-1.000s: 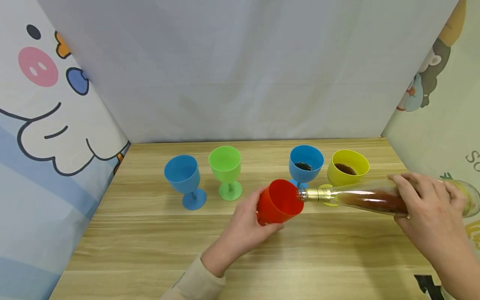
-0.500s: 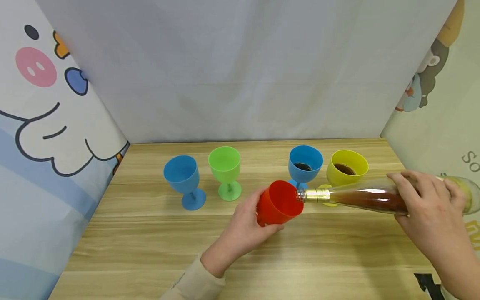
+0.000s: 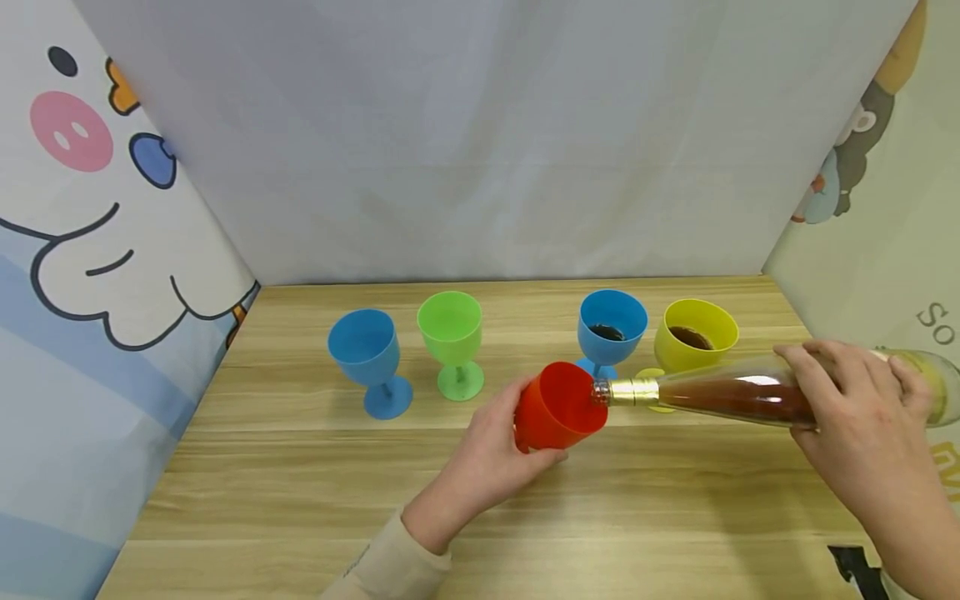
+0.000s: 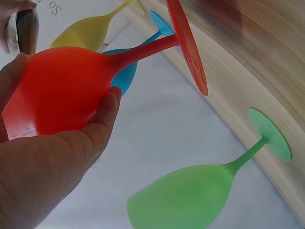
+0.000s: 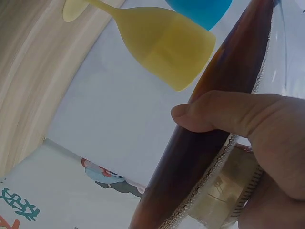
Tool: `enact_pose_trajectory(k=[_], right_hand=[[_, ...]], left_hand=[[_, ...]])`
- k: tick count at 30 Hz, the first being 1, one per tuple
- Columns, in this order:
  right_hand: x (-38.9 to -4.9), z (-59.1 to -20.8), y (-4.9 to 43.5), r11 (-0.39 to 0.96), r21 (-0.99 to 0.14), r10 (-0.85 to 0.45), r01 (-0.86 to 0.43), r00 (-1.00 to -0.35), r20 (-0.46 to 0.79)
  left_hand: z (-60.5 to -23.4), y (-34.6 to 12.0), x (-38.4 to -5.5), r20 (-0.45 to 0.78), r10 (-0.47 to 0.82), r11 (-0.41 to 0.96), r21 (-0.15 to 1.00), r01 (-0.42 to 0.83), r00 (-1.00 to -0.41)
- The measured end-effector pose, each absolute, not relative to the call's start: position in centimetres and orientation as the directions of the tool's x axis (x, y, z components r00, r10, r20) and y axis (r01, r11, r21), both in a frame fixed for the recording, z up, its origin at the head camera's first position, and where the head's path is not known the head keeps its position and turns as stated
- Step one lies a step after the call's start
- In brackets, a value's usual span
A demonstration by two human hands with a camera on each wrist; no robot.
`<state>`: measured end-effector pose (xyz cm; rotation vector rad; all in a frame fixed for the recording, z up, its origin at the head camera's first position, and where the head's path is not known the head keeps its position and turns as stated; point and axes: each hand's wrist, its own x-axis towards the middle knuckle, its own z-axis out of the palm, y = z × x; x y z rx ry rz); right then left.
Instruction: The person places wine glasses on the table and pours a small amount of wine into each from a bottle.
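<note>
Left fingers curl round the red goblet, right fingers round the tilted bottle, scarcely shifted, so pouring seems unfinished.

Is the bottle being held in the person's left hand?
No, the right hand grips the bottle, while the left hand holds the red goblet.

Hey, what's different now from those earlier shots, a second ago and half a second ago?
Only a small shift: the right hand and the body of the bottle sit slightly higher in the head view. Nothing was taken hold of or let go. Unchanged: the left hand holds the red goblet, and the green goblet stands in place.
</note>
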<state>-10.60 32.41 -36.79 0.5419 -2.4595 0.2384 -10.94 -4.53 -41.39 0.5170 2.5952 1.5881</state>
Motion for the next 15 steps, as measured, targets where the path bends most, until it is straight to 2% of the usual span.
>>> enact_pose_trajectory(k=[15], right_hand=[[-10.47, -36.51, 32.49, 0.903, -0.031, -0.331, -0.43, -0.737, 0.59]], left_hand=[[-41.37, -4.48, -10.89, 0.119, 0.32, 0.409, 0.877, 0.25, -0.94]])
